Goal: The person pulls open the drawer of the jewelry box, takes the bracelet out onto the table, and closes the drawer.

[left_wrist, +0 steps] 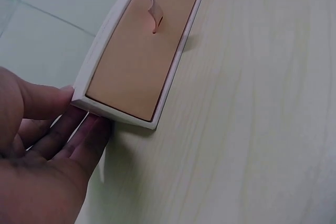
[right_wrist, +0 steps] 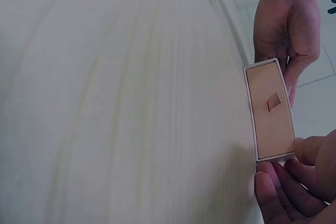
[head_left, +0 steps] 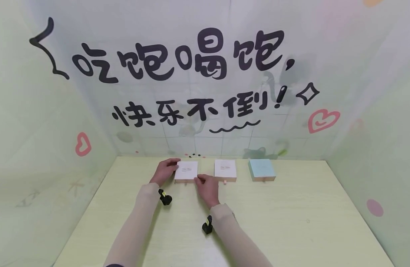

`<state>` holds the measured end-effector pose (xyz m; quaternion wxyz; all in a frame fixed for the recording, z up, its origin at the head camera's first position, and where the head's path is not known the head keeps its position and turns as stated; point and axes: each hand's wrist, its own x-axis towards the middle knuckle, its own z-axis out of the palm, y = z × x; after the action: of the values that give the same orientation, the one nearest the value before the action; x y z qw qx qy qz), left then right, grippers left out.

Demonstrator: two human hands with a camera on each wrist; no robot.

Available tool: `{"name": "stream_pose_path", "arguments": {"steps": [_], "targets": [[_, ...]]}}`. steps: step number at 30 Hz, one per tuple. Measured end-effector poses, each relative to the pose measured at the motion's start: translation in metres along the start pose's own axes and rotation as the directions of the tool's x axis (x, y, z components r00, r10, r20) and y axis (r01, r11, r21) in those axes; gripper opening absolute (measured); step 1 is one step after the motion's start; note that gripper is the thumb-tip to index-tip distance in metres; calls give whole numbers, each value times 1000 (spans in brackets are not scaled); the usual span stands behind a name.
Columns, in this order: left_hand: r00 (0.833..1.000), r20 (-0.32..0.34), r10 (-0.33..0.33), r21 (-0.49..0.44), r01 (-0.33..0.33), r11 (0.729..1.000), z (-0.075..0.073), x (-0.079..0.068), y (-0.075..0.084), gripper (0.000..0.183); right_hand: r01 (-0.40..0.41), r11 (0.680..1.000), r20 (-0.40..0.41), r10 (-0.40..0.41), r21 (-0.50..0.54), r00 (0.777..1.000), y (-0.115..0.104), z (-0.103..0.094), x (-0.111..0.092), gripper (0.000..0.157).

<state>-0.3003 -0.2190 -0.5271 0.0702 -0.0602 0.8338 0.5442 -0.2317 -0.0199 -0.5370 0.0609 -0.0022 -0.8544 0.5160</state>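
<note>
A white drawer box (head_left: 186,171) with small lettering on its lid lies near the back of the table, between both hands. My left hand (head_left: 164,172) holds its left side, thumb at the top edge and fingers against the side wall in the left wrist view. At the front right corner, my right hand (head_left: 209,188) grips the box, its thumb by the upper edge and its fingers curled lower down in the right wrist view. The tan drawer front (left_wrist: 142,56) is flush in its sleeve, with a small ribbon tab (left_wrist: 155,15) sticking out.
Right of the held box stand a second white drawer box (head_left: 225,170) and a light blue one (head_left: 262,169), in a row along the back wall. The pale wooden table (head_left: 291,218) is enclosed by printed walls at the back and both sides.
</note>
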Motion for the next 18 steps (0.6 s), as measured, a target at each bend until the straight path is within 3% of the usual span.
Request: {"name": "stream_pose_path", "arguments": {"steps": [10, 18], "targets": [[1000, -17, -24, -5, 24, 1000, -3, -4, -2, 38, -9, 1000, 38, 8, 14, 999, 2, -2, 0, 22], [1000, -25, -17, -13, 16, 1000, -8, -19, -5, 39, -13, 1000, 63, 12, 19, 998, 4, -6, 1, 20]]}}
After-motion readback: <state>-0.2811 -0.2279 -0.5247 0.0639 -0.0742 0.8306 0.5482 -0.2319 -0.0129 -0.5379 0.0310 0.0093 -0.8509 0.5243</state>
